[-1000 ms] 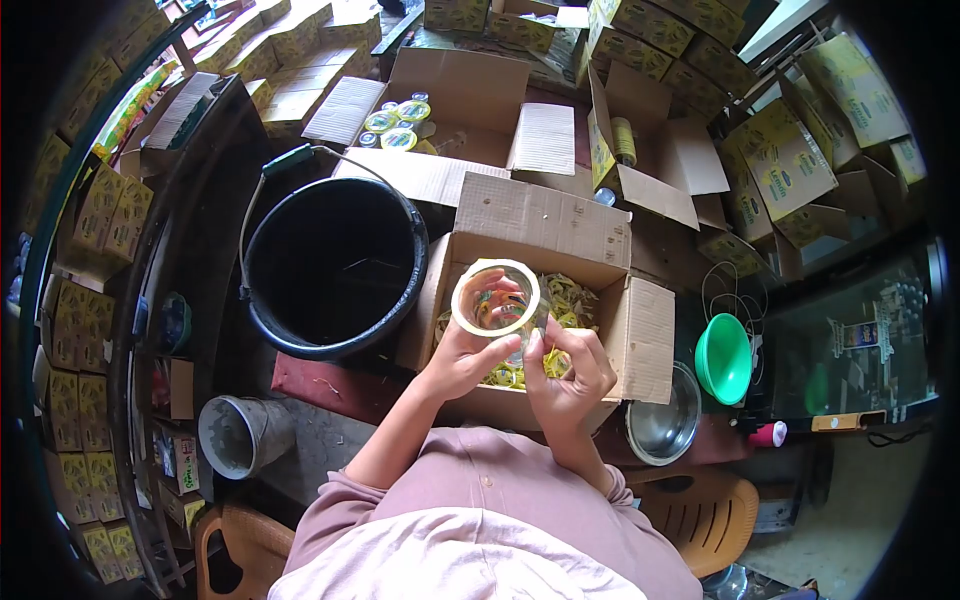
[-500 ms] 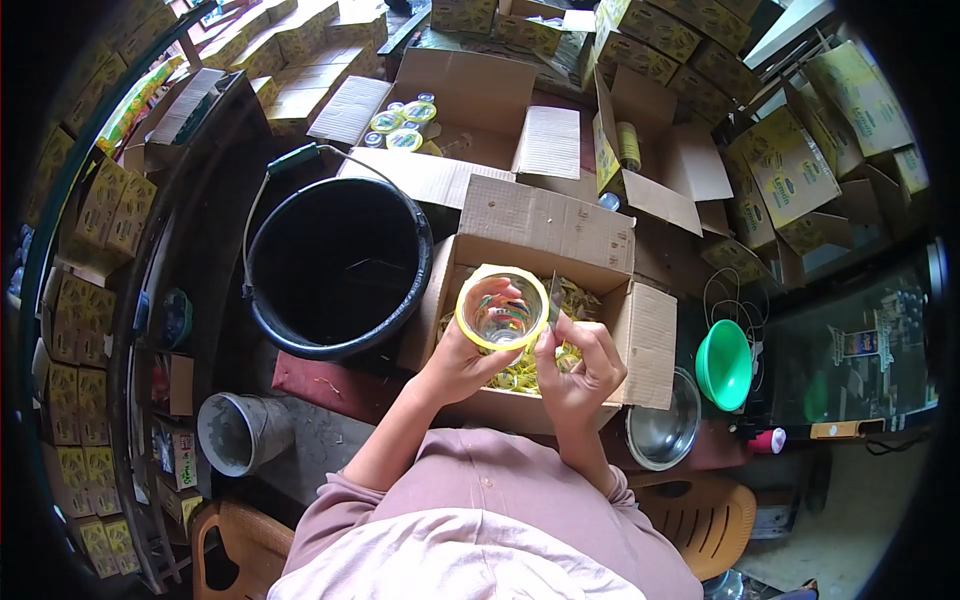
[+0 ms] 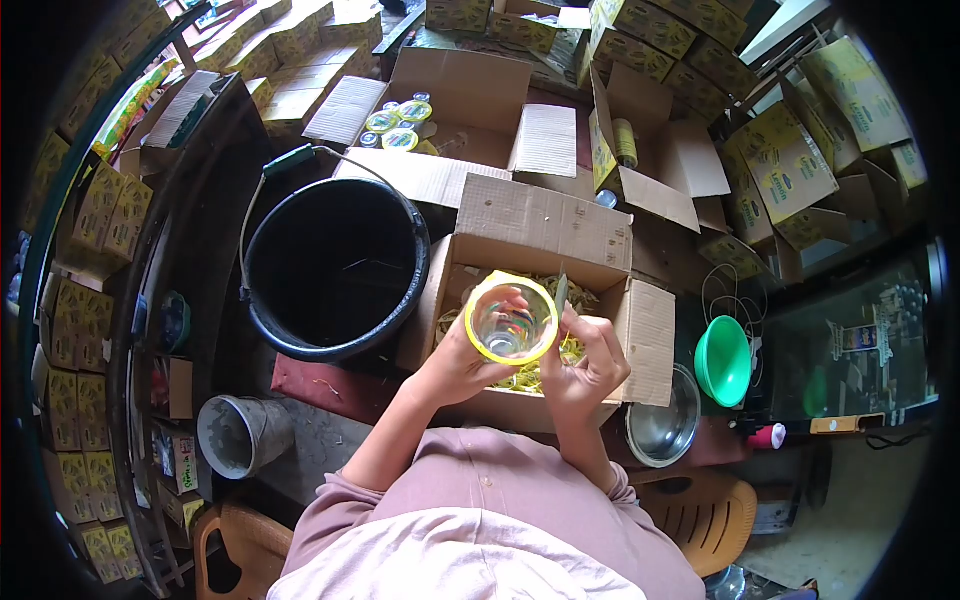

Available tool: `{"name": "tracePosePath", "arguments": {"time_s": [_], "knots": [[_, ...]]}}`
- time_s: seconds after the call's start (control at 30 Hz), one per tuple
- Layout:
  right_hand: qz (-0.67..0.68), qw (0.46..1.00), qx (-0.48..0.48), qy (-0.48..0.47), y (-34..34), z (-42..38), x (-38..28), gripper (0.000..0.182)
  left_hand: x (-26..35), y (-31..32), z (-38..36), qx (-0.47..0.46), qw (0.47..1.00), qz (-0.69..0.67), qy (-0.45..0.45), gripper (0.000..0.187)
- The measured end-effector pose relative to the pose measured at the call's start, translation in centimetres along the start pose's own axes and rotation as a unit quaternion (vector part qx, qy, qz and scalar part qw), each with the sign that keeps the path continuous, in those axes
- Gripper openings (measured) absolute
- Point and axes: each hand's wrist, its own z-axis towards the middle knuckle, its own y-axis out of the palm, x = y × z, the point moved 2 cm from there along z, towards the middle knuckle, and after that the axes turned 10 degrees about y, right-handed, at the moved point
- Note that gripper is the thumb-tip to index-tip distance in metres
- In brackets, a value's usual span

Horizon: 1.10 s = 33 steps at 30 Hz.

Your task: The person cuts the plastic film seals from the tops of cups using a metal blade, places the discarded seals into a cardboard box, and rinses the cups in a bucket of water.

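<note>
My left hand (image 3: 455,362) is wrapped round a clear plastic cup (image 3: 503,342) with a bright yellow rim, its open mouth tilted up towards me. Fingers show through the cup's clear wall. In my right hand (image 3: 590,375) is a small knife (image 3: 562,290), pinched with its blade pointing up beside the right side of the rim. Both hands are over an open cardboard box (image 3: 545,228). Thin yellow strips (image 3: 522,380) lie inside that box, partly hidden by the cup and my hands.
A large black bucket (image 3: 262,325) stands to the left, a grey bucket (image 3: 222,440) below it. Behind is a carton (image 3: 465,85) holding several lidded cups (image 3: 400,139). At right are a green bowl (image 3: 722,362) and a metal bowl (image 3: 668,425).
The cup has shifted slightly right and down in view, and its mouth is turned a little. My right hand and the knife have stayed close to the rim.
</note>
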Motion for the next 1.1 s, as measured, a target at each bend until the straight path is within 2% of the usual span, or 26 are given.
{"name": "tracePosePath", "arguments": {"time_s": [0.1, 0.2, 0.23, 0.67, 0.93, 1.1], "knots": [[0.041, 0.999, -0.015, 0.020, 0.2, 0.1, 0.8, 0.028, 0.2, 0.1, 0.0, -0.003, 0.998, -0.059, -0.007, 0.065], [0.062, 0.996, -0.011, 0.061, 0.2, 0.1, 1.0, 0.026, -0.3, 0.6, -0.1, 0.050, 0.978, -0.199, -0.026, 0.064], [0.062, 0.995, -0.005, 0.074, 0.1, -0.2, 0.8, 0.025, -0.2, 0.4, -0.2, 0.055, 0.976, -0.206, -0.044, 0.061], [0.019, 0.999, -0.005, 0.029, 0.0, -1.3, -0.5, 0.025, -0.4, 0.4, -0.4, 0.058, 0.987, -0.151, -0.020, 0.063], [-0.006, 1.000, 0.004, 0.004, -0.1, -0.6, -0.4, 0.026, -0.1, 0.2, -0.4, 0.014, 0.997, -0.072, -0.016, 0.064], [0.054, 0.998, -0.012, 0.043, -0.2, -0.7, 0.6, 0.024, -0.2, 0.2, -0.3, 0.010, 0.994, -0.106, -0.012, 0.063]]}}
